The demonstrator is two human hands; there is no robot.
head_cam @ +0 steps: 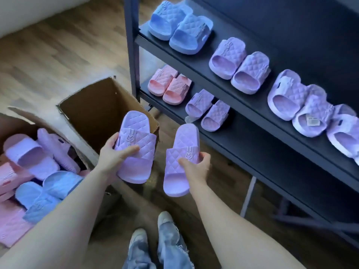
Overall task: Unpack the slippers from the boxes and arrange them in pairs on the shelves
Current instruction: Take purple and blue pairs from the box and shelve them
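1. Left grip (114, 152): curled round a purple slipper (136, 168), thumb laid across the quilted strap, fingers under the sole. Heel end pointing away from the body. Held in the air over the near corner of the open cardboard box (101, 101).
2. Right grip (196, 166): pinching the strap of a second purple slipper (182, 140), thumb on top, fingers curled round the outer edge. Held just beside the first slipper, not touching it, in front of the lower shelf (252, 146).
3. Second box (17, 121) at far left: filled with loose purple, blue and pink slippers, jumbled and overlapping.
4. Upper shelf (291, 61), left to right: blue pair (180, 28), purple pair (239, 63), another purple pair (295, 103), then more purple slippers crowded against it at the right edge of view; count there not readable.
5. Lower shelf, left to right: pink pair (169, 86), small purple pair (206, 111), each set side by side.
6. Both boxes standing on the wooden floor (48, 55), left of the dark shelf frame.
7. Bottom of view: jeans legs and light shoes (167, 220).
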